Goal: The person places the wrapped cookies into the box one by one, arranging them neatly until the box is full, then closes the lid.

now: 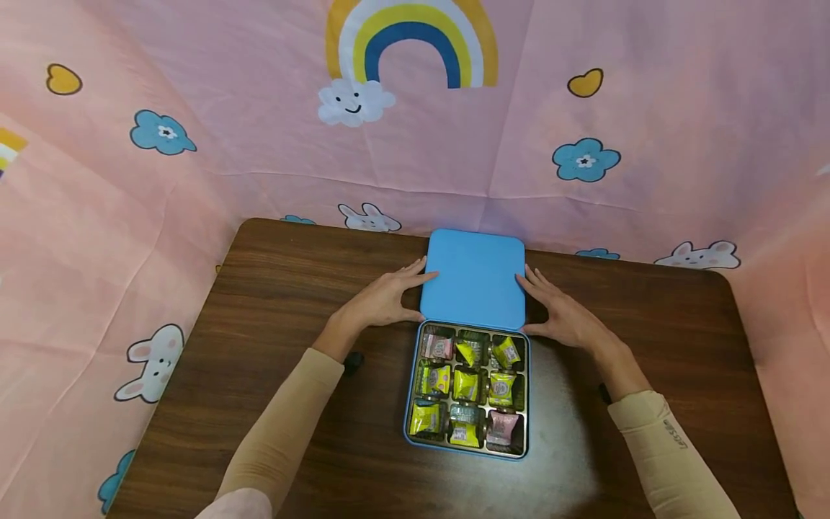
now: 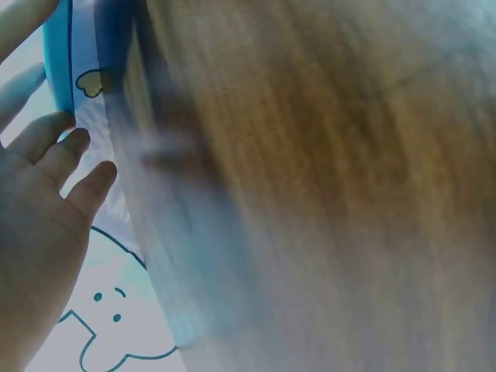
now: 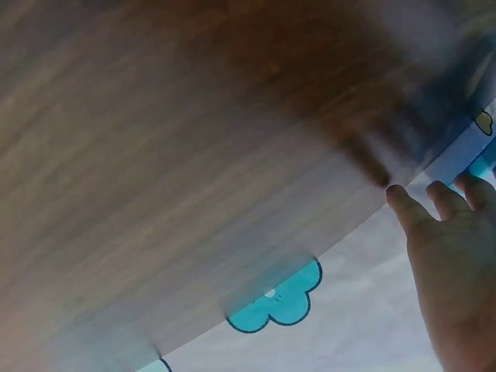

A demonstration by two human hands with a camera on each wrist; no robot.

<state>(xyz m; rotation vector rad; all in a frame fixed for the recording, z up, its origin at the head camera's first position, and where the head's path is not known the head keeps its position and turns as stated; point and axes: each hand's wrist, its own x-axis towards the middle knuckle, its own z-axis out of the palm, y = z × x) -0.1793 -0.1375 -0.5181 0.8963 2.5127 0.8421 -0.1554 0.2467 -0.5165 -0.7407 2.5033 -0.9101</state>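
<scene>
A blue tin lid (image 1: pixel 475 280) is just beyond a blue tin (image 1: pixel 467 389), at its far edge. Inside the tin, a divided tray holds small wrapped sweets, mostly yellow-green (image 1: pixel 466 385), some pink (image 1: pixel 502 427). At the lid's left side, my left hand (image 1: pixel 384 297) has spread fingers, the fingertips at its edge and the thumb near the corner by the tin. Opposite, my right hand (image 1: pixel 565 313) touches the right edge, also with spread fingers. A blue strip of lid (image 2: pixel 59 58) shows by the fingers in the left wrist view. Whether the lid rests on the table is unclear.
Everything stands on a dark wood-grain table (image 1: pixel 279 288). Pink patterned cloth (image 1: pixel 259 94) hangs behind and beside it, close to the lid's far edge. A small dark object (image 1: pixel 353 362) shows by the left wrist.
</scene>
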